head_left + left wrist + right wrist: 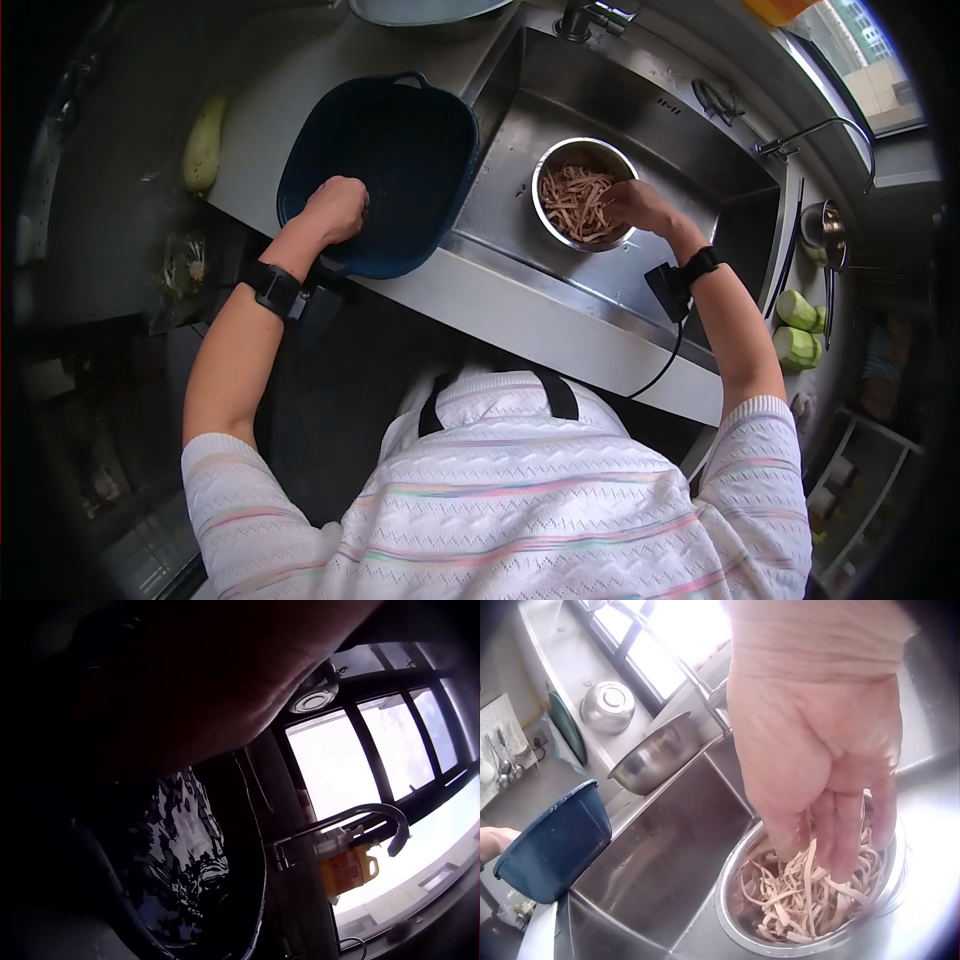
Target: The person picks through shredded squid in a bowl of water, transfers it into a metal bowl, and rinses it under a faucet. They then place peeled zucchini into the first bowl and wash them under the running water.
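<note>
The person's left hand is over the near left side of a dark blue basin, its fingers curled; the fingertips are hidden, so I cannot tell whether its grip is closed on anything. The basin stands on the bench, beside the sink's left edge and reaching the bench's front edge, and the left wrist view shows a rippled, reflective surface inside it. The right hand reaches down into a round metal bowl, its grip open, the fingers extended and touching pale brown strips. These strips lie heaped in the bowl, which sits upright on the floor of the steel sink, nearer the front edge than the back. A larger steel bowl stands by the sink's back left corner, close to the tap. A long pale green vegetable lies left of the basin, and cut green pieces lie beyond the sink's right edge.
</note>
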`<state>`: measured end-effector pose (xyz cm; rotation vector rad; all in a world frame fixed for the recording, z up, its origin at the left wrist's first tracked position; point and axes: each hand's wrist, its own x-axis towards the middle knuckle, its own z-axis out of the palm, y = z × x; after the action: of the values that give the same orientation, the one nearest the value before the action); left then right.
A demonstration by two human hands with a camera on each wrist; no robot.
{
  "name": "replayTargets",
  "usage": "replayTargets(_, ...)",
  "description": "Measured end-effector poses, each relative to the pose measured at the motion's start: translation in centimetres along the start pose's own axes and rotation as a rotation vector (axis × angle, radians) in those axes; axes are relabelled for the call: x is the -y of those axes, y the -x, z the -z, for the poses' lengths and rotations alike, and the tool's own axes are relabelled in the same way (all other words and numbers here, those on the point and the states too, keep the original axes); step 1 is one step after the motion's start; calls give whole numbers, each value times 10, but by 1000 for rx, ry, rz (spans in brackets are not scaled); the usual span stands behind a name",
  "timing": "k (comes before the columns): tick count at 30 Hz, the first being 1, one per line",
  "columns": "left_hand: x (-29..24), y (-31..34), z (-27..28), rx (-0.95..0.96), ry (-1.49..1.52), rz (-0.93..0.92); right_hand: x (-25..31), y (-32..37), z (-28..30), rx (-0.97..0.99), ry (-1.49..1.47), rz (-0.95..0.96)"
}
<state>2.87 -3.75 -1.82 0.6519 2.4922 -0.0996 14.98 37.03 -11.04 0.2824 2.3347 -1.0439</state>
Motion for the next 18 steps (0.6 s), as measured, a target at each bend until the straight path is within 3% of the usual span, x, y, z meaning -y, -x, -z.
replayTargets(2, -6, 0, -3, -37, -45, -43, -8, -3, 5, -35, 92, 37)
replayTargets(6, -8, -4, 1, -92, -8, -127, -17, 8, 20, -33, 7, -118)
replayTargets(8, -18, 0, 21, -14, 244, -129, -26, 13, 23, -54, -56, -138)
replayTargets(11, -27, 1, 30, -32, 364, -121, -25, 23, 31, -70, -113, -170)
replayTargets(16, -37, -7, 26, 24, 410, -157, -13, 34, 68, -166, -199, -154)
replayTargets(18, -43, -15, 20, 73, 266, -264, -1, 35, 90, -226, -251, -114)
